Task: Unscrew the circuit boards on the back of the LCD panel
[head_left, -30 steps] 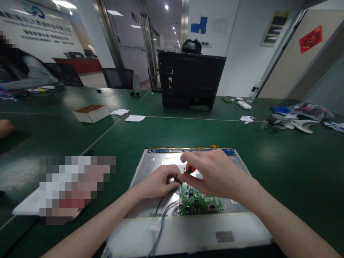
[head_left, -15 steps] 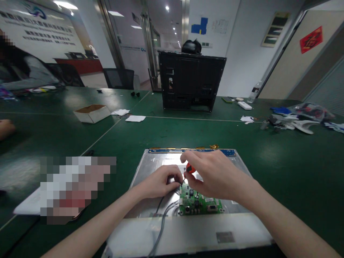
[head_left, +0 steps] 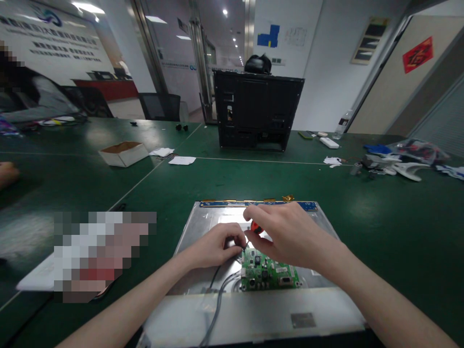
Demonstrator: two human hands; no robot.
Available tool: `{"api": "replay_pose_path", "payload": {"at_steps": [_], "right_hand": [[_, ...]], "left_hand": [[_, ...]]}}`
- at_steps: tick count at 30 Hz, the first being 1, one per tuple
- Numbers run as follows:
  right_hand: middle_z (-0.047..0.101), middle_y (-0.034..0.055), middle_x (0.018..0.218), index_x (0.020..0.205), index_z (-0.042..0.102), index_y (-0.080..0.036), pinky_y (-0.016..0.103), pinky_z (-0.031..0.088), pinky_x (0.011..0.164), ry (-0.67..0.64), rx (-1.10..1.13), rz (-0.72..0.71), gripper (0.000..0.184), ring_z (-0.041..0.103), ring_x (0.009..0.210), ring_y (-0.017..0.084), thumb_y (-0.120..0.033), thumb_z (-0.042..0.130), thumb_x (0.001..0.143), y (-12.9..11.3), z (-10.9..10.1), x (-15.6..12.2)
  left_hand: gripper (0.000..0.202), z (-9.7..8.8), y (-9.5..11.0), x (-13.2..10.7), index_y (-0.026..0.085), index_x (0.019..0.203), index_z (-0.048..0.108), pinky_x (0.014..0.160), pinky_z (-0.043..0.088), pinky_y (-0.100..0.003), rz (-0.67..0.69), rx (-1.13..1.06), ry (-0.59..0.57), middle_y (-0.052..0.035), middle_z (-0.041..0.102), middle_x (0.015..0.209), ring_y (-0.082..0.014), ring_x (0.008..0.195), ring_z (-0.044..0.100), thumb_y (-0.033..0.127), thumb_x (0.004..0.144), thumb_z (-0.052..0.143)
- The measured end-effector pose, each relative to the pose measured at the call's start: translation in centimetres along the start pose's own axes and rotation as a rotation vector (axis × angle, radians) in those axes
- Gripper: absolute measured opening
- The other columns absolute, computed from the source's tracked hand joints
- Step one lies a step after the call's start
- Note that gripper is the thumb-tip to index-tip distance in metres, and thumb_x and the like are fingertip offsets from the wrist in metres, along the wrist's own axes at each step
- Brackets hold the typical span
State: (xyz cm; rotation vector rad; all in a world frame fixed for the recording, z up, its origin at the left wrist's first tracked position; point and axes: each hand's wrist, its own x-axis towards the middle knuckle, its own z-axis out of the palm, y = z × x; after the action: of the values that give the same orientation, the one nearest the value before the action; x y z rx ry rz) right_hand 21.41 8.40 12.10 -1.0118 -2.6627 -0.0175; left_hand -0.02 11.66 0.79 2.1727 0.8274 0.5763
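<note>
2 bare hands meet over a flat, shiny grey metal panel (head_left: pixel 203 222) that lies on the smooth green table (head_left: pixel 380 217). The right hand (head_left: pixel 290 237) has its fingers curled around a small screwdriver (head_left: pixel 255 226) with a round red handle, and only a bit of the handle peeks out. The tip points down at the top left corner of a little green circuit board (head_left: pixel 270 275), a bumpy rectangle that sits on the near part of the panel. The left hand (head_left: pixel 213 246) rests on the panel just beside that corner, with its fingertips pinched shut, and what they pinch is too small to tell. A thin grey cable (head_left: pixel 217 304) bends out from the board's left side. Far back stand a big black boxy case (head_left: pixel 257 108) and a low open cardboard box (head_left: pixel 123 152)
</note>
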Motion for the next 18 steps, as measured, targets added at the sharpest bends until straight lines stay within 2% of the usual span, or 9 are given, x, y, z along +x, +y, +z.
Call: {"api": "replay_pose_path", "payload": {"at_steps": [4,12,15,18], "right_hand": [[0.068,0.0027,0.089,0.100,0.055,-0.017,0.027,0.023,0.051,-0.001,0.024,-0.006,0.014,0.054,0.062,0.013,-0.018,0.054,0.085,-0.11,-0.16,0.01],[0.069,0.0020,0.082,0.099,0.056,-0.018,0.027,0.021,0.052,-0.014,0.000,-0.006,0.018,0.057,0.062,0.015,-0.035,0.052,0.097,0.10,-0.21,-0.03],[0.069,0.0020,0.080,0.096,0.057,-0.018,0.027,0.021,0.052,-0.012,-0.011,0.006,0.013,0.056,0.061,0.014,-0.029,0.049,0.097,0.00,-0.11,-0.08],[0.070,0.0027,0.084,0.100,0.056,-0.017,0.027,0.023,0.052,-0.009,0.019,0.014,0.011,0.057,0.062,0.014,-0.021,0.052,0.090,-0.15,-0.07,-0.10]], "left_hand": [[0.007,0.11,-0.01,-0.01,0.018,0.089,0.066,0.074,0.049,-0.030,-0.013,-0.011,-0.003,-0.0033,0.069,0.088,-0.0192,0.081,0.062,0.019,0.085,0.060],[0.006,-0.12,0.41,0.16,0.017,0.087,0.064,0.071,0.046,-0.029,0.006,0.008,-0.007,-0.0024,0.069,0.084,-0.0186,0.078,0.061,0.017,0.084,0.058],[0.008,-0.10,0.36,0.11,0.017,0.090,0.064,0.073,0.047,-0.030,0.008,-0.005,0.004,-0.0035,0.069,0.088,-0.0192,0.081,0.062,0.017,0.084,0.060],[0.008,0.00,0.17,0.05,0.017,0.090,0.064,0.075,0.048,-0.031,0.004,-0.018,-0.005,-0.0042,0.070,0.090,-0.0196,0.083,0.062,0.016,0.084,0.059]]}}
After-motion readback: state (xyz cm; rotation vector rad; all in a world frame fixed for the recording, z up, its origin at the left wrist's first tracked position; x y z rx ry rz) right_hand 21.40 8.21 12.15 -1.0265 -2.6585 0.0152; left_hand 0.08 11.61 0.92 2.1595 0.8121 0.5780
